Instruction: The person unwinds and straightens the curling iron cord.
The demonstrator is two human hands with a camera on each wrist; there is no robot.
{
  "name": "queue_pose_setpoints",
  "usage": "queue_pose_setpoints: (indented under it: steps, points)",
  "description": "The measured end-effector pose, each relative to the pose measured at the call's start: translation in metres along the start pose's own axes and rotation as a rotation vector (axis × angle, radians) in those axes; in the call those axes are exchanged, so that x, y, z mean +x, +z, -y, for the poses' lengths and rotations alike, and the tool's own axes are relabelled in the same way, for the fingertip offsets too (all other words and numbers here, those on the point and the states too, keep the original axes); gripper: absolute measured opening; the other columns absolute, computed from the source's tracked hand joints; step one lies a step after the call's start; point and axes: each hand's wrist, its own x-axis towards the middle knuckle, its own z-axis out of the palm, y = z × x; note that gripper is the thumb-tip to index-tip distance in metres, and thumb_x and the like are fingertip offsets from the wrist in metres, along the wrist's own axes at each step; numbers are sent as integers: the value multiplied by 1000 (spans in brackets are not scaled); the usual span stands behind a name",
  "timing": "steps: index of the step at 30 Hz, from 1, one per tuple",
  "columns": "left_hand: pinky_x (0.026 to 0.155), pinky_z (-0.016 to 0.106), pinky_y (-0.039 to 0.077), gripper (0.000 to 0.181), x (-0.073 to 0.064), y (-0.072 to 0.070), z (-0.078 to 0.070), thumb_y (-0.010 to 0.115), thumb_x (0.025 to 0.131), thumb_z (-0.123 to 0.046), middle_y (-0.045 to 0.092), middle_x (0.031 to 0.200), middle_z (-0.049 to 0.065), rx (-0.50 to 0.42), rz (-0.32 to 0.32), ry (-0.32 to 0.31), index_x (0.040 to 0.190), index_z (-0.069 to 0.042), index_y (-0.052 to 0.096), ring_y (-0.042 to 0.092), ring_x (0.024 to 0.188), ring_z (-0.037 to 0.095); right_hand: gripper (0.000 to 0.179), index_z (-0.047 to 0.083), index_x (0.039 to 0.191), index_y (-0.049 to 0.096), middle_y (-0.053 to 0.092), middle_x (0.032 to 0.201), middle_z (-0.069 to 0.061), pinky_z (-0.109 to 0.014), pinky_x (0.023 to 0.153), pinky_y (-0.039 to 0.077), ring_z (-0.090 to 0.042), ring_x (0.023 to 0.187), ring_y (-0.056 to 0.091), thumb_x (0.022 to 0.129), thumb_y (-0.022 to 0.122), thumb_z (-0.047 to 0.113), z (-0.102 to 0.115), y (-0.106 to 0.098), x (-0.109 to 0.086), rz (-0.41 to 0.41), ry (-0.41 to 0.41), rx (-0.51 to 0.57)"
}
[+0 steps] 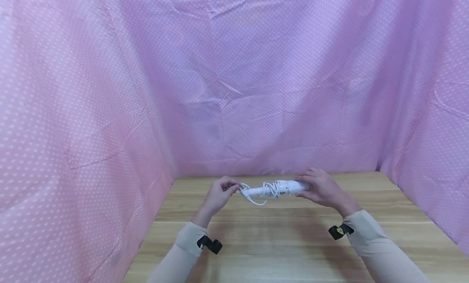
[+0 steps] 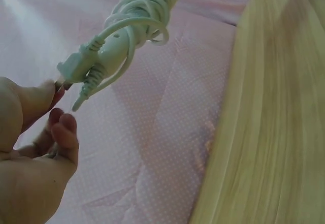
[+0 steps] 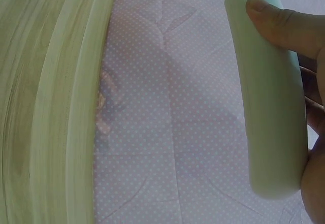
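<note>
A white stick-shaped electric appliance (image 1: 297, 187), which looks like a hair styling iron, is held level above the table. Its white cord (image 2: 139, 13) is wound in several loops around the narrower part. My right hand (image 1: 324, 189) grips the thick, smooth end; in the right wrist view the thumb lies along this rounded casing (image 3: 269, 102). At the other end my left hand (image 1: 218, 195) pinches the metal prongs of the plug (image 2: 81, 65) between thumb and fingers. The plug sits close against the end of the appliance, with a short bend of cord hanging below.
A wood-grain table (image 1: 264, 242) lies under both hands. Pink dotted cloth (image 1: 234, 91) hangs behind it and along both sides. Each wrist wears a small black camera on a strap over a light sleeve.
</note>
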Motion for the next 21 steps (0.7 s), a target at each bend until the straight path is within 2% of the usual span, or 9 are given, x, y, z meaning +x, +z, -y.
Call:
queue_pose_setpoints:
  steps: [2, 3, 5, 7, 9, 15, 18, 21]
  points:
    - [62, 16, 46, 11, -2, 4, 0, 66, 90, -2, 66, 88, 16, 86, -41, 61, 97, 5, 70, 55, 72, 10, 46, 7, 98, 73, 70, 94, -1, -36, 70, 49, -16, 85, 59, 62, 88, 30, 0, 1, -1, -2, 0, -5]
    - [61, 15, 47, 10, -1, 6, 4, 67, 90, -4, 67, 88, 16, 98, -58, 88, 96, 4, 70, 56, 71, 10, 46, 7, 98, 73, 70, 94, -1, -36, 70, 49, -17, 85, 59, 61, 88, 30, -1, 1, -1, -4, 0, -8]
    - [58, 16, 48, 10, -3, 9, 7, 67, 90, -6, 67, 83, 15, 85, -85, 115, 95, 2, 70, 56, 67, 10, 46, 7, 98, 73, 70, 94, -2, -36, 71, 48, -17, 85, 60, 61, 88, 31, -1, 1, -2, -3, 3, -14]
    - [55, 18, 49, 10, -3, 11, 8, 68, 90, -6, 68, 78, 15, 63, -87, 107, 94, 3, 70, 57, 63, 9, 46, 7, 97, 73, 71, 94, -1, -36, 70, 48, -17, 85, 60, 62, 88, 31, -1, 2, -3, 1, 7, -20]
    - [54, 19, 51, 11, -4, 12, 8, 67, 90, -5, 67, 75, 14, 29, -79, 69, 94, 5, 69, 59, 60, 8, 45, 7, 97, 73, 71, 94, -2, -36, 70, 47, -17, 85, 60, 62, 88, 31, -1, 2, -3, 5, 12, -27]
    - [56, 21, 54, 17, -3, 14, 5, 64, 90, -2, 68, 75, 11, -74, -69, -107, 98, 14, 66, 62, 61, 9, 44, 9, 97, 74, 71, 93, -2, -37, 71, 48, -18, 86, 61, 62, 88, 33, 0, 2, -3, 22, 28, -49]
    - [59, 22, 56, 19, -3, 16, 4, 65, 87, 1, 70, 79, 14, -86, -89, -153, 101, 12, 67, 64, 62, 10, 44, 10, 97, 74, 71, 93, -2, -38, 71, 49, -18, 85, 61, 63, 88, 33, 1, 2, -4, 28, 41, -55]
    - [58, 24, 57, 20, -3, 18, 3, 63, 84, 6, 71, 82, 19, -93, -104, -166, 103, 9, 70, 63, 59, 10, 44, 8, 98, 73, 71, 93, -3, -38, 71, 50, -18, 85, 61, 63, 89, 31, 2, 3, -5, 35, 54, -51]
